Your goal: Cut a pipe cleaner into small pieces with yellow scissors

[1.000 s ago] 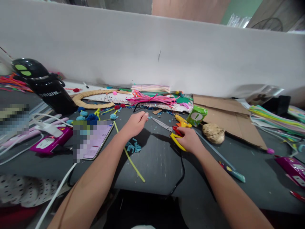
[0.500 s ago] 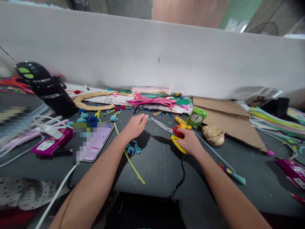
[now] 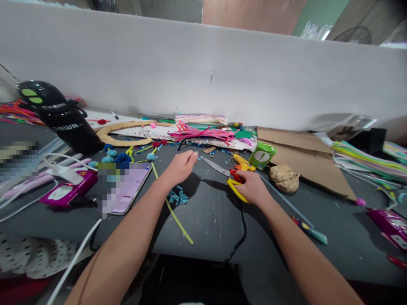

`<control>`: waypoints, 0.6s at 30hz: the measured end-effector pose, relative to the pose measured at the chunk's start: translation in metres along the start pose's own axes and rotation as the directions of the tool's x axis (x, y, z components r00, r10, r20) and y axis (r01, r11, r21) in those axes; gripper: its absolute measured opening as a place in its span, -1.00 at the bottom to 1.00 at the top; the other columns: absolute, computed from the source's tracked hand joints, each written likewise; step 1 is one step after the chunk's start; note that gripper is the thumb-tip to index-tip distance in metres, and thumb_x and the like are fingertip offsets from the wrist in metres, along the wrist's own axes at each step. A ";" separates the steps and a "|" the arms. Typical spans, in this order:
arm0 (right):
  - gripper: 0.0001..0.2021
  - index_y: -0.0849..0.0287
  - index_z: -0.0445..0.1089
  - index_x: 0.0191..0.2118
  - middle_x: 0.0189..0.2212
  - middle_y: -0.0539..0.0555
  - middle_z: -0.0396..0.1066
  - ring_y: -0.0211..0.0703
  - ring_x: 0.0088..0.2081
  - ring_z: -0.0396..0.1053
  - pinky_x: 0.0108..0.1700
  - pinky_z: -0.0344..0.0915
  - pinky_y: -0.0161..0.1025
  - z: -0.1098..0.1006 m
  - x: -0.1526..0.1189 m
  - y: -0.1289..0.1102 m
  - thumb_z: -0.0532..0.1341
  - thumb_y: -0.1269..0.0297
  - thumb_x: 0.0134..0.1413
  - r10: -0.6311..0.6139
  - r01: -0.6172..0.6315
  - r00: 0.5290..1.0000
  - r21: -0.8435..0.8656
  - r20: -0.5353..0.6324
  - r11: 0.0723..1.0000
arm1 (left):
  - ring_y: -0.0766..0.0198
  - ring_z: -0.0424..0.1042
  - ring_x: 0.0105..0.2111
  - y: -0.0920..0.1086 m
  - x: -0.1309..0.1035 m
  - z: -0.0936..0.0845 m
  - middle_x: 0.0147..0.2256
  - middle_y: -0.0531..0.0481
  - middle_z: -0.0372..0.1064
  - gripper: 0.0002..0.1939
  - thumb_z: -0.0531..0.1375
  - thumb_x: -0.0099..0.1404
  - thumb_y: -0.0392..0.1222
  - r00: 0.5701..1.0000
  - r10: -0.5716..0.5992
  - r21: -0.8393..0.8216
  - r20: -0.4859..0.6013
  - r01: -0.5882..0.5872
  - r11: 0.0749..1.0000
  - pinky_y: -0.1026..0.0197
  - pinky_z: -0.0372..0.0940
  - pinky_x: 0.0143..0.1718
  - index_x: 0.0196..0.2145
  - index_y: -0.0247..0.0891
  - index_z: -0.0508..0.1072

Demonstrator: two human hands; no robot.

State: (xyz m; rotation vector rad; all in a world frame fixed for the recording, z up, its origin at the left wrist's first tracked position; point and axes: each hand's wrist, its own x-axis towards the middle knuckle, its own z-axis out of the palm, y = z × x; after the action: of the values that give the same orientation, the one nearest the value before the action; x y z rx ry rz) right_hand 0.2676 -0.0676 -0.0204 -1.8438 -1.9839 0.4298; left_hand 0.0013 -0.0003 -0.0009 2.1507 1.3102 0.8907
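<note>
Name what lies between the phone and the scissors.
In the head view, the left forearm, blue snippets and part of a yellow strip lie between phone and scissors.

The person's bare forearms (image 3: 124, 237) reach forward, converging; the left hand (image 3: 182, 166) is closed, thumb and fingertips pinched together, while the right hand (image 3: 254, 187), well apart, curls its fingers inward.
</note>
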 end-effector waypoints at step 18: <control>-0.79 0.11 0.21 -0.52 -0.58 -0.05 0.27 -0.23 -0.48 0.16 -0.39 0.02 -0.28 0.002 0.000 0.002 0.23 0.15 -0.07 0.005 -0.005 1.000 -0.026 -0.006 1.000 | 0.26 0.21 -0.48 0.001 0.000 0.000 -0.55 0.07 0.21 -0.54 -0.09 0.47 0.10 1.000 0.001 -0.007 -0.015 -0.001 1.000 0.20 0.06 -0.39 -0.49 -0.21 0.22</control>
State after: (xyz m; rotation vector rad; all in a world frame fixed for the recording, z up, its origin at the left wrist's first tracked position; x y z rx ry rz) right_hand 0.2685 -0.0674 -0.0227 -1.8637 -1.9902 0.4012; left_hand 0.0019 -0.0010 0.0003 2.1436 1.3109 0.9123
